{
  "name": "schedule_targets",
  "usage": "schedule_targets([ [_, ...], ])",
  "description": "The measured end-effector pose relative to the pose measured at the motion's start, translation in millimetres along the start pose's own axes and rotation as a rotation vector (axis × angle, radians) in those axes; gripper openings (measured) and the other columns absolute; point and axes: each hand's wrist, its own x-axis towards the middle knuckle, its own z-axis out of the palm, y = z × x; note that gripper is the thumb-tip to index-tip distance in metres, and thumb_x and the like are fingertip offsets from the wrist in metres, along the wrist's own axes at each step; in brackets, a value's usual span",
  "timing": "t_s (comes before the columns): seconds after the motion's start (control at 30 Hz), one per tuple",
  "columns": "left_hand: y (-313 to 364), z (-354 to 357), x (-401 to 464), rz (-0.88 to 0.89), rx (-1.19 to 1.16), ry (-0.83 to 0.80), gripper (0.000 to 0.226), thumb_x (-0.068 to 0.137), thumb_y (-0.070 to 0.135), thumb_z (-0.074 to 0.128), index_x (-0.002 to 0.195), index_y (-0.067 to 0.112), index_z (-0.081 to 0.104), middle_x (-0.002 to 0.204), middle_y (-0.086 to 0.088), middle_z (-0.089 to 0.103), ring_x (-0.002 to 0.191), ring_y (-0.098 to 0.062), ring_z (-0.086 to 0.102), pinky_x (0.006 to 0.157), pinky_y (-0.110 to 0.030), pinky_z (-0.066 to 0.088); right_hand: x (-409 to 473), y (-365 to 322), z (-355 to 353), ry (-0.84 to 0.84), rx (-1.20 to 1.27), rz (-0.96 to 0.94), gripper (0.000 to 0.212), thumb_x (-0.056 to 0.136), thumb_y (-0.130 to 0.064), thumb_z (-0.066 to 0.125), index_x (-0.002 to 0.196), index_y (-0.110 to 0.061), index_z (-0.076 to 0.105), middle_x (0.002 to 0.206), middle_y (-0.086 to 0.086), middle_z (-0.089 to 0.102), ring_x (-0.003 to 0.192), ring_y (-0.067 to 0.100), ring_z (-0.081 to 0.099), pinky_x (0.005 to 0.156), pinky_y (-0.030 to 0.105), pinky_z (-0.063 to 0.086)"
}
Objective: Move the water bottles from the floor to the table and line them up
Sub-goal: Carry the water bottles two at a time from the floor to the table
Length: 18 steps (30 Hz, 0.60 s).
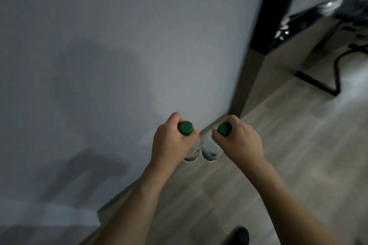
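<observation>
Down by the foot of the pale wall (pixel 119 45), where it meets the wood-look floor (pixel 298 145), two clear water bottles are held side by side, nearly touching. The left bottle (pixel 192 154) carries a green cap (pixel 186 127), and the right bottle (pixel 211 150) a matching green cap (pixel 224 129). Both stand close to upright, long axis running straight down from the caps, so we look almost along their length and see little of the bodies. Whether their bases rest on the floor or hang just above it cannot be told from this angle.

The left hand (pixel 171 143) has its grip curled round the neck of the left bottle just under the cap, fingers wrapped and thumb closed in. The right hand (pixel 239 143) does the same on the right bottle (a mirror of the other, one bottle apiece). Each bottle hangs directly below its own hand, so neither hand needs to cross over.

I judge this to be the pick-up stage: the bottles are gripped, and a straight lift along their upright axis would carry them clear. No worktop can be made out with certainty; at upper right, dark frame legs (pixel 318 83) stand well apart from the hands.
</observation>
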Motion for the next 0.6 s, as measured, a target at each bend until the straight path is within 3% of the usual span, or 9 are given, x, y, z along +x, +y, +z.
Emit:
schedule_targets([
  [0.27, 120, 158, 31, 0.14, -0.037, -0.162, 0.03, 0.074, 0.037, 0.075, 0.071, 0.025, 0.047, 0.059, 0.009, 0.053, 0.055, -0.004, 0.05, 0.044, -0.015, 0.036, 15, 169, -108, 0.15, -0.016, 0.207, 0.028, 0.079, -0.046, 0.061, 0.086, -0.021, 0.05, 0.067, -0.007, 0.055, 0.061, 0.016, 0.056, 0.059, 0.036, 0.052],
  [0.4, 180, 229, 42, 0.2, -0.083, -0.216, 0.028, 0.073, 0.034, 0.077, 0.073, 0.022, 0.051, 0.062, 0.006, 0.056, 0.055, -0.006, 0.05, 0.052, -0.031, 0.045, 15, 243, -158, 0.231, -0.018, 0.305, 0.029, 0.079, -0.047, 0.062, 0.085, -0.022, 0.049, 0.065, -0.007, 0.052, 0.059, 0.015, 0.054, 0.057, 0.034, 0.05],
  [0.6, 264, 318, 57, 0.314, -0.114, -0.321, 0.026, 0.071, 0.032, 0.076, 0.073, 0.021, 0.053, 0.063, 0.006, 0.059, 0.058, -0.008, 0.055, 0.053, -0.032, 0.048, 20, 330, -216, 0.375, -0.021, 0.454, 0.028, 0.077, -0.044, 0.064, 0.079, -0.02, 0.05, 0.061, -0.006, 0.053, 0.057, 0.015, 0.052, 0.053, 0.032, 0.045],
])
